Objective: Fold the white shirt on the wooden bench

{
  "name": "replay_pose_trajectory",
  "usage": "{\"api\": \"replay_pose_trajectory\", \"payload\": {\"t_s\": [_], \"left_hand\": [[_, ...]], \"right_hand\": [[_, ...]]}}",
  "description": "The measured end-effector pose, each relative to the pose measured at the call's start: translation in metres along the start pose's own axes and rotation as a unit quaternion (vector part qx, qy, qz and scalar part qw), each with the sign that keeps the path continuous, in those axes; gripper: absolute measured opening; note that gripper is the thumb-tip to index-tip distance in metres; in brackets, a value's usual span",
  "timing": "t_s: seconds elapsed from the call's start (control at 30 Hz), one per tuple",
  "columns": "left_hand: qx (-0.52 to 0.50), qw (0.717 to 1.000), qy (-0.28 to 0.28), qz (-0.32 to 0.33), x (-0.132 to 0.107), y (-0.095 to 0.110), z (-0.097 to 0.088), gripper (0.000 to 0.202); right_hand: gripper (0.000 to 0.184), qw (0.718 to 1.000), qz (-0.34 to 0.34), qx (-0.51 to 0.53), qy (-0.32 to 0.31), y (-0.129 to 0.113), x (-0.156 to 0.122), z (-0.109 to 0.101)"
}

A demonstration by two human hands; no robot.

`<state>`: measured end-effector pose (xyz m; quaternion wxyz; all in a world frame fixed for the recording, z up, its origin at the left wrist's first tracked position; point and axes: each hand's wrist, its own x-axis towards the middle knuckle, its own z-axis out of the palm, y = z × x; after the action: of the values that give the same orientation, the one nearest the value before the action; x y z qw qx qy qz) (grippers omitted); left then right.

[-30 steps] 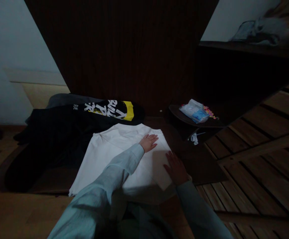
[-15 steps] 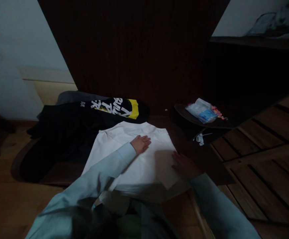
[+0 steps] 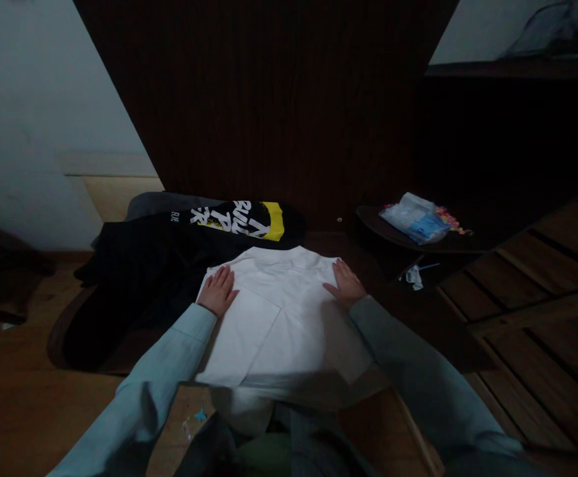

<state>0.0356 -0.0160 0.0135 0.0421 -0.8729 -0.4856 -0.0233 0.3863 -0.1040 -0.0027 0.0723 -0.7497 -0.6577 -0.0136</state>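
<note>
A white shirt lies spread on a dark wooden surface, its collar end away from me and its sleeves folded in over the body. My left hand rests flat on the shirt's upper left corner, fingers stretched out. On the upper right corner lies my right hand, also flat, with the thumb apart from the fingers. The shirt's near edge hangs over the front of the surface, above my lap. Neither hand grips the cloth.
Behind and left of the shirt is a heap of black clothing with white and yellow print. A small shelf at the right bears a plastic packet. Crumpled tissue lies beneath it. A dark panel rises behind.
My left hand has moved left from the shirt's middle to its upper left corner. My right hand has slid up to the upper right corner. The left sleeve fold now shows.
</note>
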Motion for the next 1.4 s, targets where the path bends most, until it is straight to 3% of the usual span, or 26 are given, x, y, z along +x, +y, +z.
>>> {"api": "replay_pose_trajectory", "payload": {"t_s": [0.13,0.27,0.67,1.0,1.13,1.27,1.4], "left_hand": [[-0.014,1.000,0.024,-0.010,0.002,0.000,0.016,0.050],[-0.022,0.999,0.035,-0.009,0.003,0.000,0.018,0.051],[-0.021,0.999,0.037,-0.022,0.034,-0.004,0.022,0.053],[-0.034,0.999,0.031,-0.026,0.034,-0.002,0.021,0.051],[-0.084,0.996,0.031,-0.020,0.035,-0.005,0.016,0.050],[-0.204,0.979,-0.003,0.009,0.026,-0.020,0.001,0.047],[-0.221,0.972,-0.009,-0.074,-0.002,-0.041,-0.016,0.035]], "right_hand": [[0.061,0.998,0.039,-0.019,0.036,-0.001,0.003,0.029],[0.060,0.996,0.029,-0.017,0.083,0.004,0.001,0.041],[0.061,0.999,0.033,-0.016,0.040,0.013,0.031,0.033],[0.061,0.999,0.041,-0.022,0.017,0.013,0.034,0.031],[0.062,0.999,0.040,-0.012,0.024,0.014,0.033,0.032],[0.061,0.999,0.036,-0.003,0.039,0.016,0.029,0.034],[0.059,0.998,0.040,-0.011,0.036,0.017,0.024,0.034]]}}
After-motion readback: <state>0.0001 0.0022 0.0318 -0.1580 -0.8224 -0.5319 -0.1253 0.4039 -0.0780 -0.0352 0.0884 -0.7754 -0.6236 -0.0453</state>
